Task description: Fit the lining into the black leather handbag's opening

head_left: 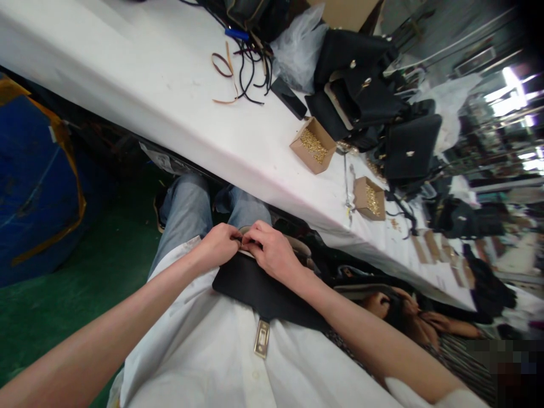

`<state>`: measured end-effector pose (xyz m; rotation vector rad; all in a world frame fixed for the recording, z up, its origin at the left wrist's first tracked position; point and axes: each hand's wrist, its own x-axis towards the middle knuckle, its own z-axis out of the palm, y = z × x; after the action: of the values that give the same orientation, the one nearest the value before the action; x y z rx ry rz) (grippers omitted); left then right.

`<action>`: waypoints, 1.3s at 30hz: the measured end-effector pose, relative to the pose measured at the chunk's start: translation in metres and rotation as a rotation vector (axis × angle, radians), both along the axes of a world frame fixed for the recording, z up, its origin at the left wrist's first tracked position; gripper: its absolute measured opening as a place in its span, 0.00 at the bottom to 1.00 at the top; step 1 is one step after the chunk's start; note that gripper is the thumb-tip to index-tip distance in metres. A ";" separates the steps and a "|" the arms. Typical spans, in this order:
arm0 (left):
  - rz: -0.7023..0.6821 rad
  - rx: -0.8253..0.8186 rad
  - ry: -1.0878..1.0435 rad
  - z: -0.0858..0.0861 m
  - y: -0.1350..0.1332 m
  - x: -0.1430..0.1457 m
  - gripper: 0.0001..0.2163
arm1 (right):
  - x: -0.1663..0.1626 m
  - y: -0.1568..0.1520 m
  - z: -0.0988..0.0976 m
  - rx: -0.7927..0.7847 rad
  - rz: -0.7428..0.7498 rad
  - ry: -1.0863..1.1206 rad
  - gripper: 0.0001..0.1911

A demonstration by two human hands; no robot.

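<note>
A seated worker steadies a black leather bag panel (259,292) across the lap, its metal clasp plate (262,338) hanging over a white shirt toward the camera. The left hand (219,245) and right hand (274,252) meet at the panel's far edge, each grip pinching closed on a pale trim strip (246,245) there, knuckles nearly touching, apparently so the small part stays put while the lap bears the panel's weight. Beyond the knees, in blue jeans, runs the long white worktop (148,85). Two open cardboard boxes of small gold fittings, the nearer box (313,145) and the farther box (370,199), sit near its front edge, seemingly within easy reach. Behind them a heap of finished black bags (361,85) piles up with clear plastic wrapping (300,48), and loose leather straps and cords (240,68) lie farther left. At right, another person's hands (403,309) work below the worktop.
</note>
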<state>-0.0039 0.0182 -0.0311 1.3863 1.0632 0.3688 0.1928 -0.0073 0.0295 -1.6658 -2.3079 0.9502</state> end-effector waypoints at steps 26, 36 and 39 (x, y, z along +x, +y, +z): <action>-0.030 -0.141 -0.119 0.011 -0.003 -0.017 0.14 | -0.013 -0.002 0.009 0.020 -0.090 -0.050 0.13; -0.067 0.012 -0.025 0.014 -0.002 -0.015 0.11 | -0.011 0.007 0.006 -0.069 -0.116 -0.018 0.12; -0.065 0.014 -0.016 0.018 -0.001 -0.015 0.12 | -0.010 0.008 0.009 -0.081 -0.115 -0.003 0.11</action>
<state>-0.0187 0.0168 -0.0135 1.4247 1.0017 0.3397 0.1824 0.0007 0.0381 -1.8097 -2.1757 1.0302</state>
